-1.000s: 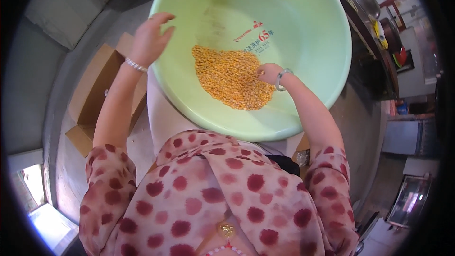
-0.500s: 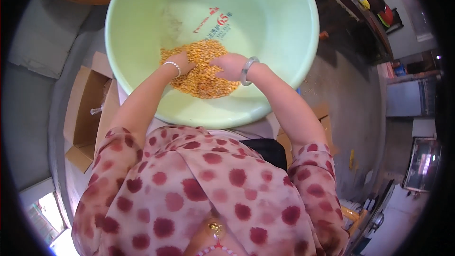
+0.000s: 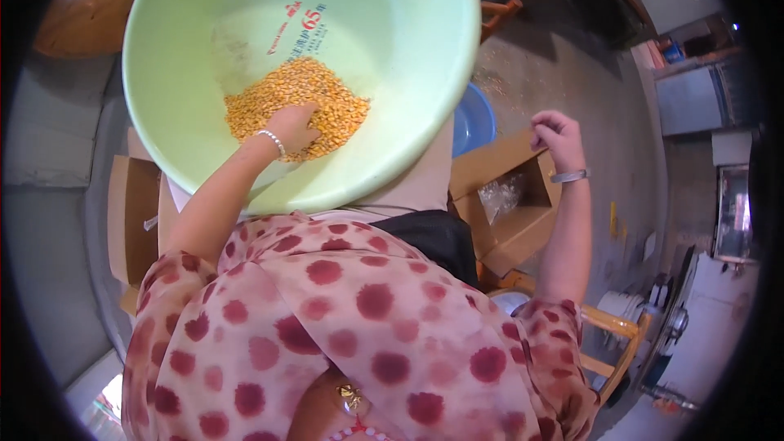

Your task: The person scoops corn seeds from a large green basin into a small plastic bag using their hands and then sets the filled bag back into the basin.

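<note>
Grey floor (image 3: 608, 139) was spread behind the work place, with a blue basin (image 3: 480, 118) and a wooden chair (image 3: 621, 327) at the right side. Close before the person, a large light-green basin (image 3: 420, 73) stood on a pale support (image 3: 429, 184), probably set so near in order that the arms could reach inside without much bending. Yellow corn kernels (image 3: 278, 82) lay in one low heap on the bottom of this green basin, and its high wall seemed useful for keeping them from rolling away.

The left hand (image 3: 292, 126) was lowered into the near part of the heap, palm down, with bent fingers touching the kernels; whether they grasped some of them, one could not tell. The right hand (image 3: 559, 140) was outside the basin, raised above or just beside an open cardboard box (image 3: 520, 238). Its fingers were curled loosely toward the thumb, and it could not be told if something small was between them. This box, which had clear plastic (image 3: 500, 196) inside, was placed perhaps for easy reach of that hand. Another cardboard box (image 3: 131, 212) stood at the left.
</note>
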The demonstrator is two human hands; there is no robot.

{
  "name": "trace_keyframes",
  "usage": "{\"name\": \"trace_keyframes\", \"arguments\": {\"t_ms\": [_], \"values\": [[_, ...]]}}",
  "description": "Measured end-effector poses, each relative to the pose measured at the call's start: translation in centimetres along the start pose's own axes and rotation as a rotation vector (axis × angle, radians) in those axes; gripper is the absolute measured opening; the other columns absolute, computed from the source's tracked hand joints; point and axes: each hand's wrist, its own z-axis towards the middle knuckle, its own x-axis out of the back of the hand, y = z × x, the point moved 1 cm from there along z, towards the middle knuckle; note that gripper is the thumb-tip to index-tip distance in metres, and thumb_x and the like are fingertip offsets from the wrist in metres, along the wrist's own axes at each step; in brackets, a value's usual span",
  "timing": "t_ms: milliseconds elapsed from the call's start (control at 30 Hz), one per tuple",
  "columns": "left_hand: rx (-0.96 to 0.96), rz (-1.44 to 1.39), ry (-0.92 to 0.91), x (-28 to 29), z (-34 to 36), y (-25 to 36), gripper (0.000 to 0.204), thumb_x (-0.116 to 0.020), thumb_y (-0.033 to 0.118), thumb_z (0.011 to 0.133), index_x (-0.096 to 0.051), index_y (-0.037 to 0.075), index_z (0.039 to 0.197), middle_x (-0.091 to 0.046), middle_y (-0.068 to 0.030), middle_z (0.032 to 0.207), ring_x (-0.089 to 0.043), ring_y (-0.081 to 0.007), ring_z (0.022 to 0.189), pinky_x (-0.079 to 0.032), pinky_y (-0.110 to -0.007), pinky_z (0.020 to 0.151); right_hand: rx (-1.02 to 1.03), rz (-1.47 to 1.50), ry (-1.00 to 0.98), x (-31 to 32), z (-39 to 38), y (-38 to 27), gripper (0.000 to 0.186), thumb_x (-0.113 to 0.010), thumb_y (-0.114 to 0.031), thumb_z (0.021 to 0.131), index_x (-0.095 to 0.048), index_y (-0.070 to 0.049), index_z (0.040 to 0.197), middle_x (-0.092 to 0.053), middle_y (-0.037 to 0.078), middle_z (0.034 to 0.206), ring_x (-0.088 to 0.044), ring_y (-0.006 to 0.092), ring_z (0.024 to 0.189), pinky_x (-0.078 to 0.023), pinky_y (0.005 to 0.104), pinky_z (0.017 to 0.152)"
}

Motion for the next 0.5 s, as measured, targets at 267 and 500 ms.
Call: {"name": "trace_keyframes", "arguments": {"t_ms": [267, 500], "values": [[-0.003, -0.027, 0.077, -0.5, -1.4, 0.3, 0.044, -0.056, 0.020, 0.071, -0.047, 0.002, 0.110, -0.054, -0.0198, 0.096, -0.052, -0.0324, 0.089, -0.042, -0.037, 0.077, -0.488, -0.484, -0.096, 2.2, -6.2, 18.7, 0.056, -0.069, -0.023, 0.063, -0.050, 0.000, 0.111, -0.057, 0.015, 0.098, -0.055, 0.0216, 0.087, -0.045, 0.0297, 0.075], [-0.013, 0.004, 0.099, -1.7, -1.5, -0.6, 0.042, -0.056, 0.021, 0.071, -0.048, 0.003, 0.108, -0.052, -0.0196, 0.100, -0.052, -0.0322, 0.090, -0.042, -0.037, 0.078, -0.502, -0.530, -0.295, -7.5, -6.9, 31.0, 0.024, -0.057, -0.020, 0.075, -0.062, -0.001, 0.088, -0.061, 0.013, 0.085, -0.057, 0.0217, 0.077, -0.045, 0.0313, 0.068]]}}
